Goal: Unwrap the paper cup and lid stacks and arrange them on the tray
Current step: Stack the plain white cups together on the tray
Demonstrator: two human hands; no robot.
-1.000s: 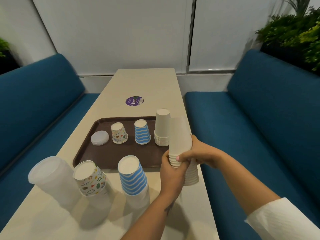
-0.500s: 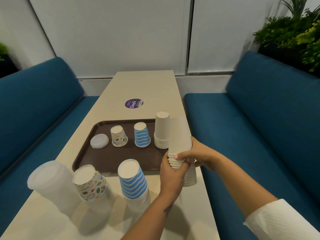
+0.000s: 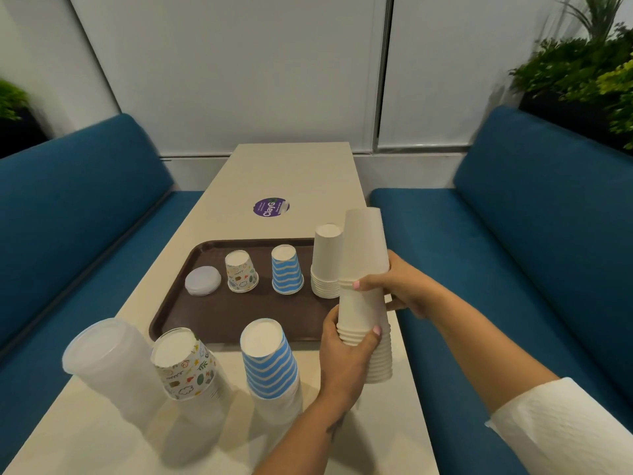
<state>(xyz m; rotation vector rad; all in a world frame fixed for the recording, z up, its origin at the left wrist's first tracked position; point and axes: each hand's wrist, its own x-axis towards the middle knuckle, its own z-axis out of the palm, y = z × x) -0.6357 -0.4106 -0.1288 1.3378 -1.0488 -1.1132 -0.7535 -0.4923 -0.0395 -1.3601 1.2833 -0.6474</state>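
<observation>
Left hand (image 3: 346,351) covers the near side of the white cup stack (image 3: 364,303); right hand (image 3: 394,286) hides its far side, fingers mostly out of sight. The stack blocks the tray (image 3: 239,313) right corner and part of the shorter white stack (image 3: 327,262). Sticker (image 3: 271,207) beyond the tray: small print unreadable. Right sleeve (image 3: 561,426) cut off by frame edge.

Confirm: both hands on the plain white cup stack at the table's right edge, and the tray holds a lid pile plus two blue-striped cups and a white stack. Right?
Not quite. The head view shows the tray holding one blue-striped cup and one doodle-print cup, not two blue-striped. The rest stands: lid pile, white stack, and left hand and right hand on the held cup stack.
</observation>
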